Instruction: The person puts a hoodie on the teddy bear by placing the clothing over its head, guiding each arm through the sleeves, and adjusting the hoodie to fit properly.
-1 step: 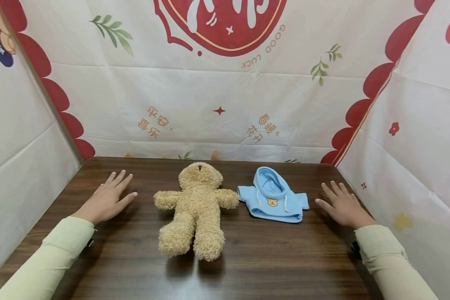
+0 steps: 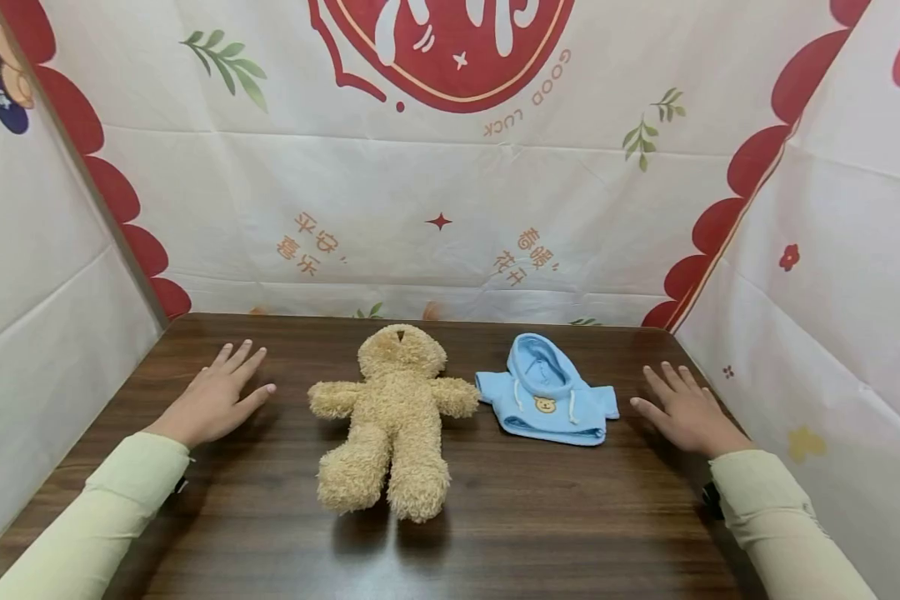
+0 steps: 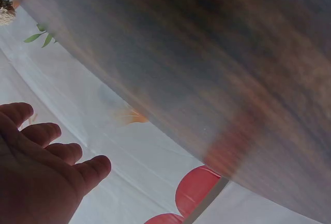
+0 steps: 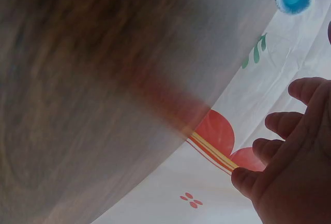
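A tan plush teddy bear (image 2: 397, 408) lies mid-table, arms spread and feet toward the near side. Just right of it, a small light-blue hoodie (image 2: 521, 417) with white drawstrings and a bear-face patch is laid out flat, hood away from me. My left hand (image 2: 212, 398) is at the table's left, fingers spread, well apart from the bear. On the far right my right hand (image 2: 688, 412) has its fingers extended, nearest to the hoodie's sleeve but not touching it. Both wrist views show bare palms, the left hand (image 3: 39, 177) and the right hand (image 4: 295, 172), holding nothing.
The dark wood-grain table (image 2: 555, 517) has white printed cloth walls on its left, right and far sides. The back cloth (image 2: 390, 187) comes down to the table's far edge. Red scallops (image 2: 108, 187) run along the corners.
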